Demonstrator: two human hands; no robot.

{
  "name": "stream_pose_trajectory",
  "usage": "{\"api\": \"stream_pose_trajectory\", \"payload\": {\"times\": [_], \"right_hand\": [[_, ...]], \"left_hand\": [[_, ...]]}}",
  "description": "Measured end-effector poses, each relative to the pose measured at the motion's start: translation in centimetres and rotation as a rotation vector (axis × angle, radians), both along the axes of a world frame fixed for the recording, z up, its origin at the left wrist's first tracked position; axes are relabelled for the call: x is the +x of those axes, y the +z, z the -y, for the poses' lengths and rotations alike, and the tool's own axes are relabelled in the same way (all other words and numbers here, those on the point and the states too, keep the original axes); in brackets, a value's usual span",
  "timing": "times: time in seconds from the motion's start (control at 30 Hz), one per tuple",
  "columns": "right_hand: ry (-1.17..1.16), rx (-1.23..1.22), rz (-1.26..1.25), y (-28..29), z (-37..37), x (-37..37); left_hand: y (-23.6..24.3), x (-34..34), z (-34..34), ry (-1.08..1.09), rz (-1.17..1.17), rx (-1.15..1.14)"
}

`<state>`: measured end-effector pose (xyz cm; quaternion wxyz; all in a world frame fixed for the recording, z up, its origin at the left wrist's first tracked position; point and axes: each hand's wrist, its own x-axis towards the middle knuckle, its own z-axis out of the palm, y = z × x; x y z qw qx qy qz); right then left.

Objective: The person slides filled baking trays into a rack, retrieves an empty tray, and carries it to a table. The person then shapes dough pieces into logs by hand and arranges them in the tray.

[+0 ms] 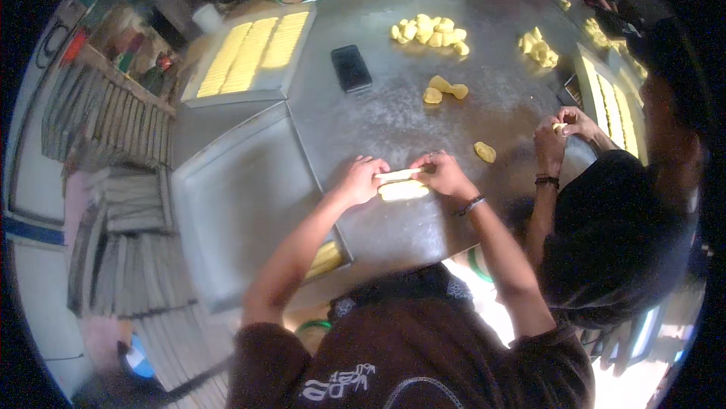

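Note:
Between my two hands, just above the metal table [378,118], a thin pale-yellow dough stick [398,175] is stretched level. My left hand [361,181] pinches its left end, and my right hand [442,174], with a dark bracelet at the wrist, pinches the right end. Right below, nearer to me, several finished dough sticks [403,192] lie side by side on the tabletop. A flattened dough piece [485,153] rests to the right of my right hand. Farther off are a few loose dough lumps [433,96].
A large metal tray [249,175] at my left has dough sticks in its near corner. Beyond it stands a filled tray [246,54]. A black phone [351,68] and a dough pile [429,32] lie farther back. At right, a co-worker's hands [563,128] handle dough beside another tray [611,106].

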<state>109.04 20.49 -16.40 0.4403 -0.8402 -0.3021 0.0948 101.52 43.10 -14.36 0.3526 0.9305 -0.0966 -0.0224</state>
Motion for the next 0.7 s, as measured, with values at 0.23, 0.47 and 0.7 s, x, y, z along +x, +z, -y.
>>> {"api": "stream_pose_trajectory", "payload": {"times": [0.23,0.47,0.7], "right_hand": [[0.074,-0.067,-0.322,0.4,-0.4,-0.2],[0.180,-0.035,-0.463,1.1,0.7,0.2],[-0.040,-0.241,-0.420,1.2,0.0,0.7]], "left_hand": [[-2.0,-1.1,-1.7,-0.060,0.031,-0.026],[-1.2,-1.7,-1.4,0.093,-0.313,-0.283],[-1.2,-1.3,-1.5,0.056,-0.201,-0.021]]}}
